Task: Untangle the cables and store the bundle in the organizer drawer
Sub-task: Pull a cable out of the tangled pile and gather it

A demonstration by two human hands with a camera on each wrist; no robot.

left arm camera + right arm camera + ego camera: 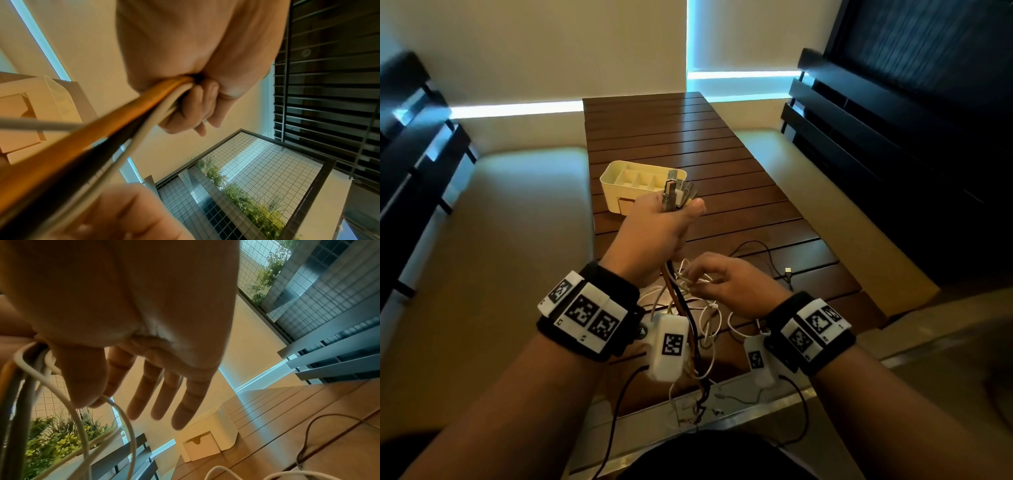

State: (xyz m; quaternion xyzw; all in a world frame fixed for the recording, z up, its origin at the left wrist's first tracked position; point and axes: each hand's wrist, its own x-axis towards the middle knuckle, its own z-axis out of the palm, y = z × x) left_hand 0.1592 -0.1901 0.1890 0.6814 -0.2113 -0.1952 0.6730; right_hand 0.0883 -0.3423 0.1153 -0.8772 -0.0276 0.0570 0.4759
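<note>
**Midway through the untangling: plugs held high, one white strand being teased out**

Clearly the step in hand is separation, not storage. The left hand (654, 236) is fisted around the cable bundle (681, 301) just under its connector ends (676, 195), which stick up above the thumb; orange, black and white leads run down from the fist. The right hand (726, 282) works lower and to the right, thumb and forefinger pinching a thin white cable (121, 412) while its other fingers (144, 395) stay spread and hold nothing. The rest of the tangle hangs in loops over the near edge of the counter (722, 144).

To do this well, the person probably should keep the left fist firm as an anchor and draw the white strand slowly along its length, following each loop out rather than tugging, since a hard pull would likely tighten the knot.

As for room, the organizer (619, 185) sits on the counter beyond the left hand, its small drawer (202, 446) facing the person and apparently slightly open. The far half of the counter is bare slats, giving space to lay cables out. A loose black cable (767, 250) lies on the right side and could snag a sweeping wrist.
</note>
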